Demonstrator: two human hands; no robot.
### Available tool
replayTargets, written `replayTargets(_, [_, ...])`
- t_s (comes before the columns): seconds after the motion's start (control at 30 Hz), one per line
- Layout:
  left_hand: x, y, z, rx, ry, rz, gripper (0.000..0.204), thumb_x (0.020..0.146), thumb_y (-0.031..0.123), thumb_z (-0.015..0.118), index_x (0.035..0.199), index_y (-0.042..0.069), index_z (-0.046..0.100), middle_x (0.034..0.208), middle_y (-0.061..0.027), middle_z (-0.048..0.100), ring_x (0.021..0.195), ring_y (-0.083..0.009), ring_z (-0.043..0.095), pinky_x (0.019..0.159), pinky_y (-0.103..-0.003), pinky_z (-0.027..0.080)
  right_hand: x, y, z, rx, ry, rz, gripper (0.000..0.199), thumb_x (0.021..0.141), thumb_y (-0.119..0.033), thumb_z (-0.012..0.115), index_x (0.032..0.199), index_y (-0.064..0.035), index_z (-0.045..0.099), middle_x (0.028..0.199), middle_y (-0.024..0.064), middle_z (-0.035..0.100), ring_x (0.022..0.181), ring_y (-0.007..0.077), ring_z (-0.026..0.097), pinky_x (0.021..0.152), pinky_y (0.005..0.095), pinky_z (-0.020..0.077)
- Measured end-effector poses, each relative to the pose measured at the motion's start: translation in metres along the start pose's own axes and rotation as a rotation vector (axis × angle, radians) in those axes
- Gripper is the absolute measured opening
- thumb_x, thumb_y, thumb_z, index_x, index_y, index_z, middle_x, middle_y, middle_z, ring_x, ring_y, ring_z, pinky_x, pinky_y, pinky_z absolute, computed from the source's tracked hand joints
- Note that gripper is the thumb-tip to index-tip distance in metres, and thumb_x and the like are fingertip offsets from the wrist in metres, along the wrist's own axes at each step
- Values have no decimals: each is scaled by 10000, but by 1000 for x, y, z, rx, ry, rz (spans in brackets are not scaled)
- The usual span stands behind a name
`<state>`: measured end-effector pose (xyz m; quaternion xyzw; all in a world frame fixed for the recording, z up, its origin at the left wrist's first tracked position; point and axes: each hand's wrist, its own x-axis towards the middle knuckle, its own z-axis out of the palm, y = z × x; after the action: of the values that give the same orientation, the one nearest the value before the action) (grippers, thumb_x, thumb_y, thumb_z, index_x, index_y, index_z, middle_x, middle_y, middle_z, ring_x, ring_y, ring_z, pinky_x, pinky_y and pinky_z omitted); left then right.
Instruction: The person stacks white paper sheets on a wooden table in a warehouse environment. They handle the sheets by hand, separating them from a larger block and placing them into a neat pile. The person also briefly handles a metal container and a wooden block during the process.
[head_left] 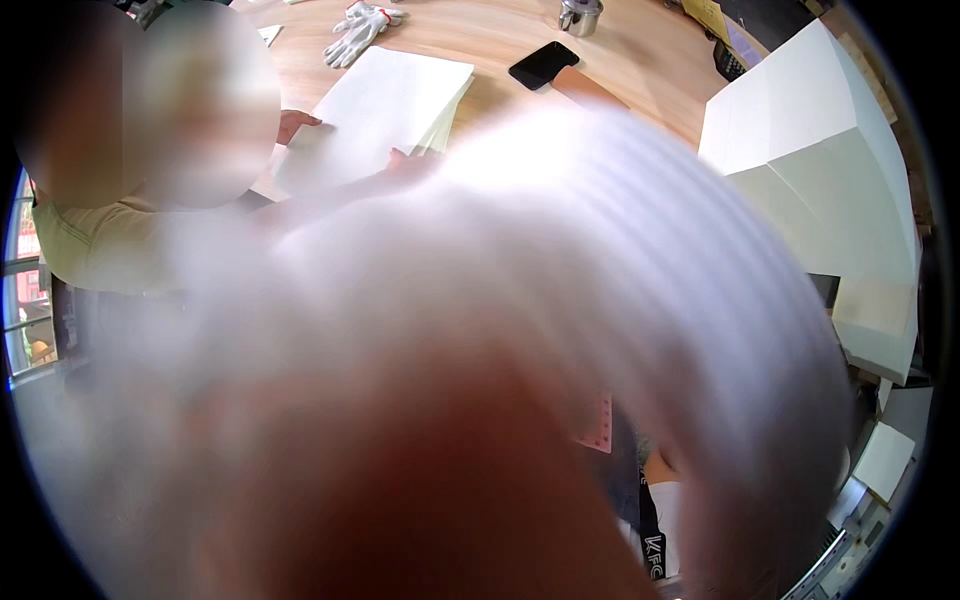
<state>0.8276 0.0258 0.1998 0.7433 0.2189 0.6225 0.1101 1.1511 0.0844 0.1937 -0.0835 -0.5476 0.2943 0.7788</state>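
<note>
- Lower edge, right of the middle: a dark band (651, 530) bears bold white capital letters, running lengthwise along it; a further white mark higher up on it is too small to read.
- Lower part, right of the middle: a pink strip (601, 426) carries a row of small reddish marks, too small to tell whether they are characters.

A phone (544, 65) lies near a metal cup (580, 18).

free: table (490, 92) between papers (385, 105), phone (544, 64) | obstacle: pale blur (570, 220), extent unclear
</note>
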Motion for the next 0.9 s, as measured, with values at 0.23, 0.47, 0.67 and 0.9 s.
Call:
replayTargets(0.23, [-4,-18,-9,127,90,95,280,890,254,655,993,-7,648,1083,-177,597,976,-334,570,809,-478,487,-27,23,-34,-367,-85,348,294,1022,-268,487,1209,-45,531,993,216,679,651,214,626,560,304,528])
replayTargets(0.47, [-7,-37,-2,216,134,111,290,916,238,628,1053,-17,647,1165,-205,601,1058,-362,574,861,-492,495,-50,48,-49,-359,-50,666,261,1022,-160,452,1203,-3,555,1059,199,681,725,209,637,654,284,512])
replayTargets(0.67, [-37,-83,52,130,61,-42,303,937,224,605,1104,-26,645,1235,-229,604,1129,-386,577,906,-504,502,-94,70,-64,-522,-58,929,201,1049,-151,465,1143,-13,578,1045,138,681,737,136,624,667,279,511])
replayTargets(0.9, [-125,-225,136,211,-391,-764,466,841,135,694,1283,33,587,1375,-176,543,1283,-362,492,1074,-428,409,-203,92,-157,-1334,-307,879,338,984,-228,616,1290,-93,570,1211,133,649,1075,293,630,950,434,491])
